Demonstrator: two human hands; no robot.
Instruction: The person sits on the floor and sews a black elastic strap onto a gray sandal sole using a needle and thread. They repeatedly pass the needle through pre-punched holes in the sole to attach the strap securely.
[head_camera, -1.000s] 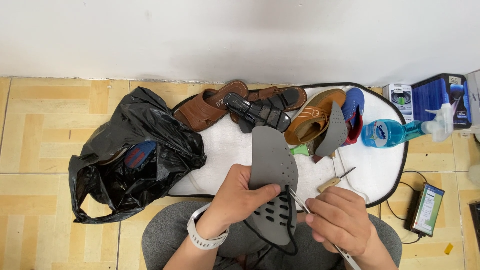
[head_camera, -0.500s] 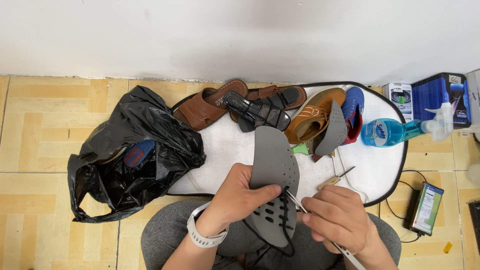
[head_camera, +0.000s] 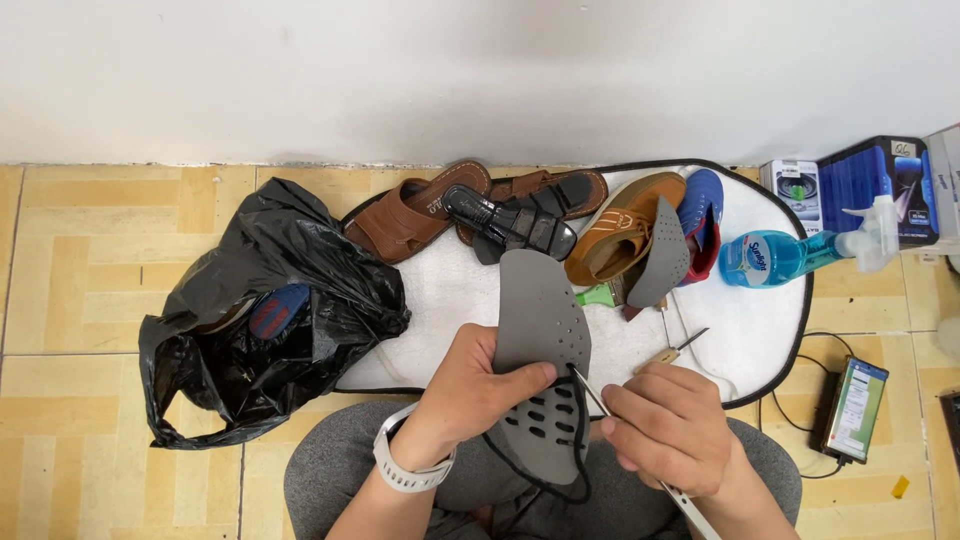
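Plain white wall (head_camera: 480, 70) above a tan tiled floor (head_camera: 90, 250).

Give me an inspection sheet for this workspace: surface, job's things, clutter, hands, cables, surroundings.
Surface: white mat with dark edging, lying on a tan tiled floor.
Job's things: grey perforated insole held upright over the lap; thin needle-like tool at its right edge, a dark cord looping round its lower end.
Clutter: brown sandals, black sandal, tan shoe, blue shoe, second grey insole, blue spray bottle, wooden-handled awl, black bag, boxes.
Hands: left hand grips the insole; right hand holds the tool.
Cables: black cable running to a phone.
Surroundings: white wall.
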